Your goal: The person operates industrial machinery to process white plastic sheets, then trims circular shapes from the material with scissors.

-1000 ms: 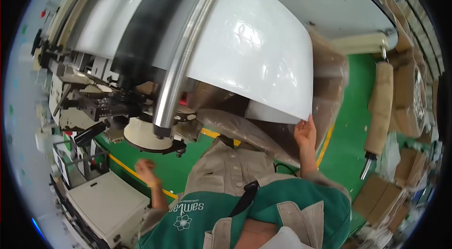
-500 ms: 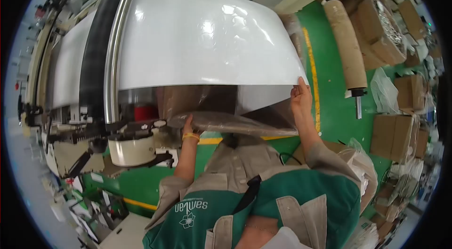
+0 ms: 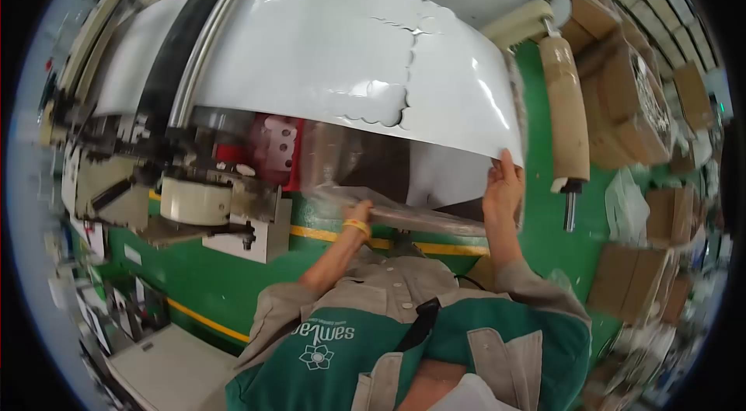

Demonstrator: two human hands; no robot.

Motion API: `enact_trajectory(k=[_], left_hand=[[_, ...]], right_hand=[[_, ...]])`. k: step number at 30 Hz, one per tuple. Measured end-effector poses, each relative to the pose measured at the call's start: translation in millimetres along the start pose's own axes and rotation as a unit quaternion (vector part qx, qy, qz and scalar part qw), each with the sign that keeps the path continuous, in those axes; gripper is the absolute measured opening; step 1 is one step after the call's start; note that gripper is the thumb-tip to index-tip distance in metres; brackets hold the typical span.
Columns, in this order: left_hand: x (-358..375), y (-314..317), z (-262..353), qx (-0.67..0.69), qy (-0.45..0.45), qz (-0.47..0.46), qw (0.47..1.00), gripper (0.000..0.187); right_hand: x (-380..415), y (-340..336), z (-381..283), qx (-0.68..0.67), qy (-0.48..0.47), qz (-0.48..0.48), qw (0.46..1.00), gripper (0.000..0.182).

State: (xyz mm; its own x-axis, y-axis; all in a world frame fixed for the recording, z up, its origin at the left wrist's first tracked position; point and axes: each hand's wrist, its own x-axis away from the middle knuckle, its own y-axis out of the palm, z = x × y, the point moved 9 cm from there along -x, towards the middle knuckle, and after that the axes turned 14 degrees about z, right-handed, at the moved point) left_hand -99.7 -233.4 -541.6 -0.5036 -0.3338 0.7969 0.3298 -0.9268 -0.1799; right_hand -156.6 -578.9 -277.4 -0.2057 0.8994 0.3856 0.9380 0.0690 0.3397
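A wide glossy white sheet [image 3: 334, 46] with scalloped die-cut lines hangs off the machine in front of me. A scalloped gap shows in its lower edge. My right hand [image 3: 503, 178] pinches the sheet's lower right corner, thumb on top. My left hand [image 3: 360, 211], a yellow band on its wrist, reaches under the sheet to the rim of a clear plastic bag [image 3: 420, 217]. Its fingers are hidden behind the film. A red perforated part [image 3: 273, 143] shows beneath the sheet.
A steel roller [image 3: 211, 34] and a black belt run along the machine at the left, above a cream round part [image 3: 190, 201]. A brown cardboard core on a shaft [image 3: 566, 92] and cardboard boxes [image 3: 622, 77] stand on the green floor at right. A white cabinet [image 3: 171, 368] is at lower left.
The sheet has come further out and a scalloped gap has opened in its lower edge. My left hand rose from my side to the bag's rim. My right hand kept its corner.
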Motion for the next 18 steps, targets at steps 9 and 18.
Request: enact_trajectory(k=[9, 18], left_hand=[[142, 129, -119, -0.065, -0.056, -0.09, 0.992, 0.045], [148, 129, -146, -0.341, 0.075, -0.557, 0.754, 0.063]], right_hand=[[-1, 1, -49, 0.002, -0.033, -0.077, 0.996, 0.013], [16, 22, 1, 0.088, -0.006, -0.089, 0.992, 0.013]])
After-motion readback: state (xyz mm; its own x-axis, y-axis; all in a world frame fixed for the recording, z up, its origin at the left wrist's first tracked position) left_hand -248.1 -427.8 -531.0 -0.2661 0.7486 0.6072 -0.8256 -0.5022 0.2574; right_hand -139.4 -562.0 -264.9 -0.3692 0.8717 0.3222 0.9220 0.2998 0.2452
